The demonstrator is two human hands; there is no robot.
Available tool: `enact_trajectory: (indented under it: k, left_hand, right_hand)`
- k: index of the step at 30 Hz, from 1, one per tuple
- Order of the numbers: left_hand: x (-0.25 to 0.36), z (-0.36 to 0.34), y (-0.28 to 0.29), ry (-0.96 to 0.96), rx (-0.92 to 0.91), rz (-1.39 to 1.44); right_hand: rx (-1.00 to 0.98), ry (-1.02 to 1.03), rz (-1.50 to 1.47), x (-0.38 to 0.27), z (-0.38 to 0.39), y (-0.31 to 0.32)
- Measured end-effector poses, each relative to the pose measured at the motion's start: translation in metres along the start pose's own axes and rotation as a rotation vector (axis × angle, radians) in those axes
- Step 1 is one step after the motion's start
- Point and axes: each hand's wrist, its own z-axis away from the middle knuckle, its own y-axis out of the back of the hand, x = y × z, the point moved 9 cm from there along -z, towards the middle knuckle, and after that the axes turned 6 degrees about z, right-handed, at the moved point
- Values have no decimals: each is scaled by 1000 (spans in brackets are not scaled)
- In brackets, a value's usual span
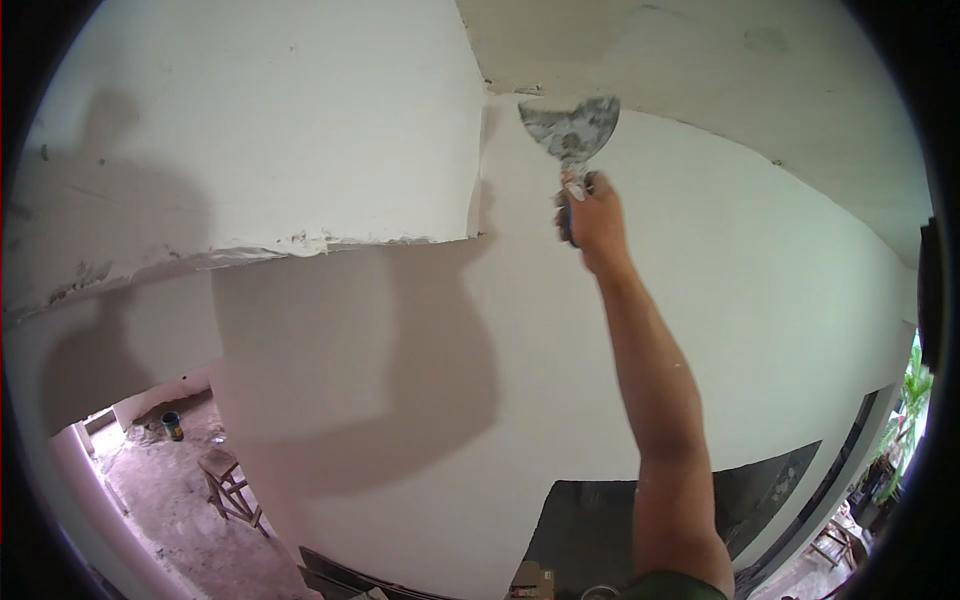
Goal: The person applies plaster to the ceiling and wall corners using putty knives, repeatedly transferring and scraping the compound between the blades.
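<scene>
My right hand (pixel 594 222) is raised high, its fingers closed round the handle of a putty knife (pixel 572 128). The knife's wide grey blade is smeared with pale filler and points up. It is close to the line where the white wall (pixel 560 330) meets the ceiling (pixel 680 60); whether the blade touches there I cannot tell. To the left of the blade, a white beam (pixel 300 130) juts out with a rough, chipped lower edge. My left hand is out of the picture.
Low at the left, a wooden stool (pixel 228 485) and a dark bucket (pixel 172 426) stand on a dusty floor (pixel 165 500). A dark panel (pixel 585 525) covers the lower wall behind my arm. At the bottom edge is a cardboard box (pixel 532 580). Green plants (pixel 912 390) show at the far right.
</scene>
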Motion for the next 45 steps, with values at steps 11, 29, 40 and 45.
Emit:
enact_trajectory:
  k: [11,29,40,45]
  left_hand:
    - [66,19,-40,-33,-8,-59]
    - [75,4,-52,-52,-112,-2]
    - [175,-33,-205,61,-528,517]
    - [205,-39,-287,286,-598,604]
  right_hand:
    - [-5,-399,-820,-20,-62,-100]
    - [-194,-90,-622,-43,47,-63]
    - [-619,342,-8,63,319,-9]
    - [-725,648,390,90,393,9]
